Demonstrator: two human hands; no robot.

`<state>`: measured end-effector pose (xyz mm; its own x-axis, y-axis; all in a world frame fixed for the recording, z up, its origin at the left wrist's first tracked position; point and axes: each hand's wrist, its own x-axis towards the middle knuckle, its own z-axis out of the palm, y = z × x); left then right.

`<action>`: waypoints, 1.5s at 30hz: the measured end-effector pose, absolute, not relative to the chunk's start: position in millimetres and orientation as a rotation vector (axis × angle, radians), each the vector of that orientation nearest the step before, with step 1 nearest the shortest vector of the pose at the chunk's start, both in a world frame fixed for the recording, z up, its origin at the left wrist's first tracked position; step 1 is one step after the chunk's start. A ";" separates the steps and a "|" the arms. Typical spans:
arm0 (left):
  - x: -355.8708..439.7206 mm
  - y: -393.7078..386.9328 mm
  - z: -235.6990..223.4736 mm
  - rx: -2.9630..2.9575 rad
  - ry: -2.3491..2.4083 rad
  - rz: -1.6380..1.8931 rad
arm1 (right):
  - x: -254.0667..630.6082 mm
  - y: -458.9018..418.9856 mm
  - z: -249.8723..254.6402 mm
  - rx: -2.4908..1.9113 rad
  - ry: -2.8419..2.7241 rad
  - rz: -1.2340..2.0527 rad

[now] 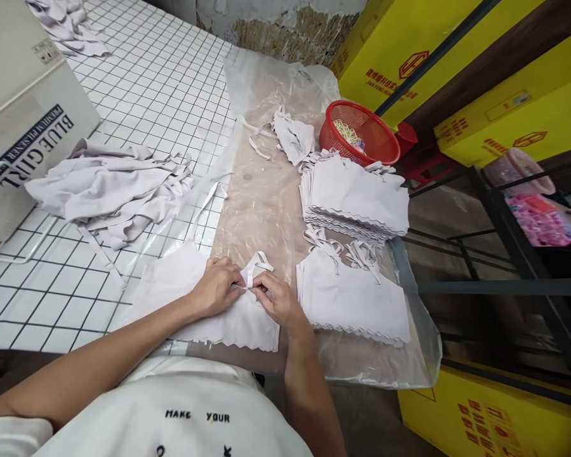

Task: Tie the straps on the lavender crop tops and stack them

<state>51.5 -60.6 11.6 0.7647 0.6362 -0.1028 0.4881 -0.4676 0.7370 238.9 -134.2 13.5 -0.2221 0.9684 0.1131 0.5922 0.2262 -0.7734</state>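
A pale lilac camisole (259, 327) with a scalloped hem lies flat before me, its thin strap (258, 261) gathered into a loop. Fingers closed, my left hand (217, 287) pinches one end of a thin pale band (245, 289) at the base of that loop. Closed too, my right hand (276, 298) pinches the band from the other side, close to the left fingertips. Whether the band is elastic or part of the strap I cannot tell. To the right lies a small stack of camisoles (354, 298) with bunched straps.
Beyond it rises a taller camisole stack (356, 197), beside a red basket (332, 141) holding yellowish bands. A loose camisole strap bundle (295, 136) lies near. At left are a crumpled garment heap (118, 184) and a carton (38, 95). A black metal rack (485, 287) and yellow boxes (499, 95) border the right.
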 end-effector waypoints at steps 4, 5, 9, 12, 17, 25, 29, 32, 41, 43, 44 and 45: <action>52.1 -59.0 11.2 2.179 0.818 0.224 | 234.9 -133.0 10.0 -1.413 -1.893 0.781; 52.3 -58.9 11.0 2.182 0.816 0.224 | 233.7 -132.6 9.3 -1.417 -1.879 0.782; 53.2 -59.7 9.4 2.191 0.824 0.238 | 230.3 -130.4 8.1 -1.457 -1.799 0.808; 53.1 -60.8 8.6 2.183 0.833 0.262 | 229.6 -129.3 7.6 -1.473 -1.723 0.845; 51.7 -61.2 9.1 2.190 0.803 0.286 | 225.3 -128.9 7.8 -1.474 -1.678 0.885; 54.7 -62.0 10.0 2.222 0.830 0.281 | 212.7 -129.2 10.5 -1.491 -1.587 0.790; 51.5 -63.1 10.2 2.142 0.858 0.327 | 213.8 -129.6 7.6 -1.529 -1.516 0.781; 47.9 -63.6 11.1 2.065 0.874 0.377 | 215.9 -130.0 5.0 -1.554 -1.471 0.765; 50.4 -62.8 7.1 2.134 0.867 0.357 | 208.5 -129.5 6.2 -1.564 -1.461 0.762; 51.8 -63.2 7.1 2.127 0.884 0.362 | 206.7 -130.3 6.0 -1.580 -1.432 0.791; 52.4 -63.5 7.4 2.121 0.894 0.359 | 206.2 -131.1 5.7 -1.591 -1.398 0.818; 52.9 -63.8 7.9 2.119 0.902 0.350 | 206.1 -132.2 5.6 -1.594 -1.346 0.861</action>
